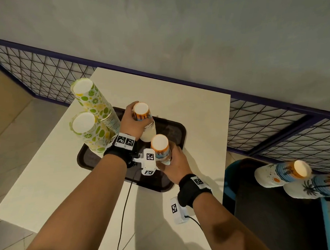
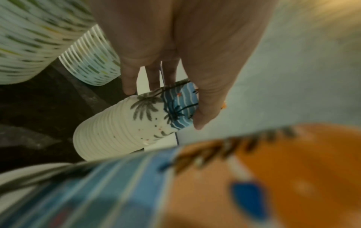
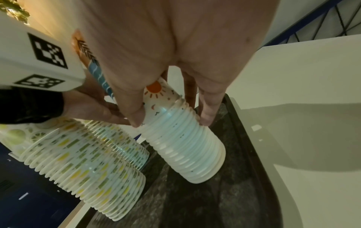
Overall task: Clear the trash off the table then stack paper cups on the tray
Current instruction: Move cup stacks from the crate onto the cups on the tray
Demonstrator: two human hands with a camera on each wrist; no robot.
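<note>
A dark tray (image 1: 171, 129) lies on the white table (image 1: 198, 111). Two tall stacks of lime-patterned paper cups (image 1: 89, 97) (image 1: 84, 129) stand upside down on its left part. My left hand (image 1: 134, 121) grips a beach-patterned cup stack (image 1: 148, 133) at the tray's back middle; in the left wrist view the hand (image 2: 163, 108) wraps its upper end (image 2: 117, 131). My right hand (image 1: 174, 159) grips a second beach-patterned stack (image 1: 160, 145) nearer to me. The right wrist view shows thumb and fingers (image 3: 205, 120) pinching that stack (image 3: 185, 146), its base on the tray (image 3: 195, 200).
Two more beach-patterned cup stacks (image 1: 283, 173) (image 1: 309, 187) lie on a dark surface to the right, beside a blue bin rim (image 1: 230, 176). A wire mesh fence (image 1: 49, 72) runs behind the table. The lime stacks (image 3: 97, 177) stand close to the left of my right hand's stack.
</note>
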